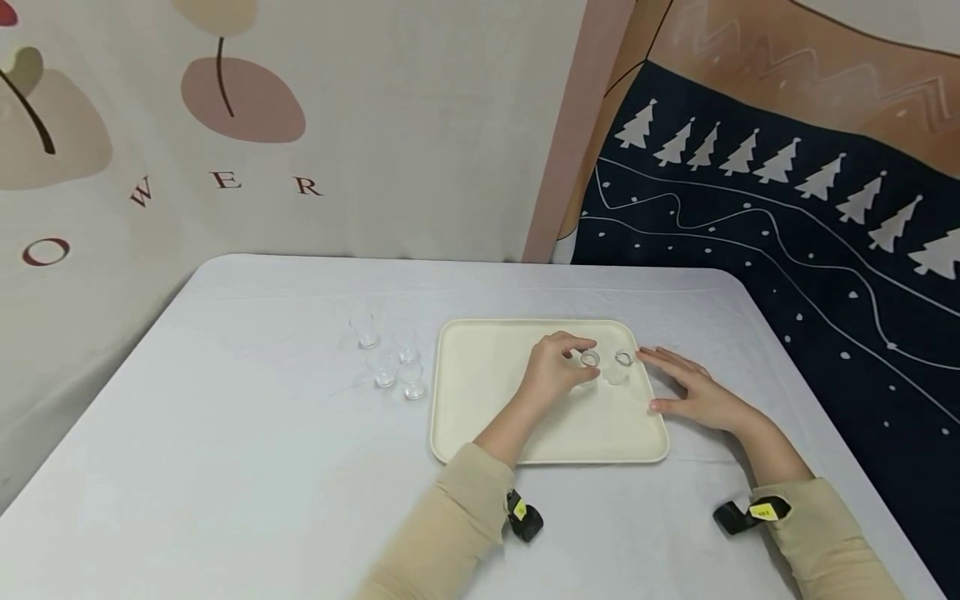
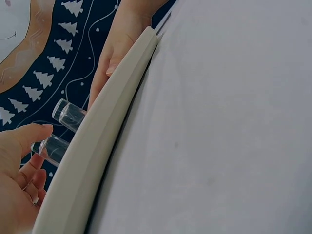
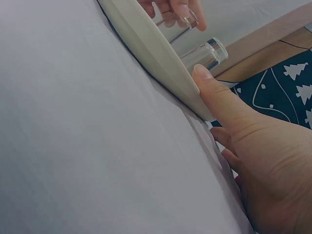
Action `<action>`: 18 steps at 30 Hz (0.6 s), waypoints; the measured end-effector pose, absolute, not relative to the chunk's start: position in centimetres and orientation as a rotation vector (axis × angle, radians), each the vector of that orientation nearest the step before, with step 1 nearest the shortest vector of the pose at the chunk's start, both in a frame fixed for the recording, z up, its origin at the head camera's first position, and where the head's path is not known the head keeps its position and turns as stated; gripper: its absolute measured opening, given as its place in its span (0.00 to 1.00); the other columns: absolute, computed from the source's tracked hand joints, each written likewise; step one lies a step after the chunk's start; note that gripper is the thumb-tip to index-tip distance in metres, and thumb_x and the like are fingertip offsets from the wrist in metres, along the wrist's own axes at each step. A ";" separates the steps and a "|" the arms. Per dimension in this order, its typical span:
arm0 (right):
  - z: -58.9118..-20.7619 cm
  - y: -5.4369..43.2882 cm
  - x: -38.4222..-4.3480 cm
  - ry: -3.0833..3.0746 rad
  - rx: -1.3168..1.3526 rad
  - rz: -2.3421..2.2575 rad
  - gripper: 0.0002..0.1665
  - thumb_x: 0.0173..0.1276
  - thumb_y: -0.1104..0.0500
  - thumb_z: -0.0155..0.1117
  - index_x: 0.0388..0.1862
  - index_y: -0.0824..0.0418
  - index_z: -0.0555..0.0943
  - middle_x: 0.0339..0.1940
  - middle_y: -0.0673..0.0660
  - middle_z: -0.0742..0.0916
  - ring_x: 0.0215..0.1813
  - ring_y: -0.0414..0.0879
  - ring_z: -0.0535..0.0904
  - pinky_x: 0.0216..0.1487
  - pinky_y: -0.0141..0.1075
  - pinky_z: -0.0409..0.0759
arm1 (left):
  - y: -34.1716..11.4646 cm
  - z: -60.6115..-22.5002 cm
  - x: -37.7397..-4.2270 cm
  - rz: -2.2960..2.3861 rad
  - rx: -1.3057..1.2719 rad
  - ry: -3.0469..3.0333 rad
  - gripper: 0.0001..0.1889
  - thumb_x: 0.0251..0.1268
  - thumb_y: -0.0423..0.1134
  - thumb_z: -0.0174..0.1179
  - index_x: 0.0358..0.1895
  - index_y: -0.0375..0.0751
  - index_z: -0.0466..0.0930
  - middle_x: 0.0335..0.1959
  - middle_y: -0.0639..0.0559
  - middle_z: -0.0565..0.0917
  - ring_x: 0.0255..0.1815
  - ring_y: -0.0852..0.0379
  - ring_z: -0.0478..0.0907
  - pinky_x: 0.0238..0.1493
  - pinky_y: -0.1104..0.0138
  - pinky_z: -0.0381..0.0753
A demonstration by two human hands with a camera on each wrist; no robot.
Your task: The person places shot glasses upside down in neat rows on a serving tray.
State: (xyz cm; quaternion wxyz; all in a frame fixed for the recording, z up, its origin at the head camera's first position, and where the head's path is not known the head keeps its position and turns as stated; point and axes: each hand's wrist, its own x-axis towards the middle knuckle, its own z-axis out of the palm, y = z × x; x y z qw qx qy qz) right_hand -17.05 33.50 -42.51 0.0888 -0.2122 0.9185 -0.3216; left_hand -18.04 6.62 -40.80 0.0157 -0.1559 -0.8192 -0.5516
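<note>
Watching from a distance, I saw the left hand [image 1: 557, 367] pinching a small clear glass [image 1: 590, 359] between thumb and fingers, over the right part of the cream tray [image 1: 480, 417]. Its lower end was hidden behind the tray's edge in both wrist views, so I could not tell whether it touched down. The right hand [image 1: 693, 396] held nothing; its fingers lay nearly straight with the thumb spread apart, at the tray's right side. Its fingertips were just beside a second glass [image 1: 617, 373], though I could not make out any contact. Four more glasses [image 1: 384, 372] stood in a loose cluster on the bench [image 1: 262, 467], left of the tray. I judged each piece light and rigid, but slick on its smooth wall and liable to chip or topple if knocked against its neighbour. The thick end, uppermost on the tray, looked the sturdier place to pinch; I would have gripped the opposite sides just below it, firmly enough to stop slipping, and kept pressure off the thinner wall.
</note>
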 end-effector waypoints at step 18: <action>-42.5 33.4 -17.0 2.749 -0.626 -0.945 0.46 0.58 0.49 0.72 0.73 0.56 0.63 0.73 0.66 0.62 0.73 0.69 0.46 0.61 0.72 0.40 | 3.7 -37.7 -16.0 -1.835 -0.533 -2.443 0.23 0.52 0.35 0.73 0.54 0.42 0.82 0.47 0.56 0.81 0.51 0.45 0.74 0.47 0.57 0.76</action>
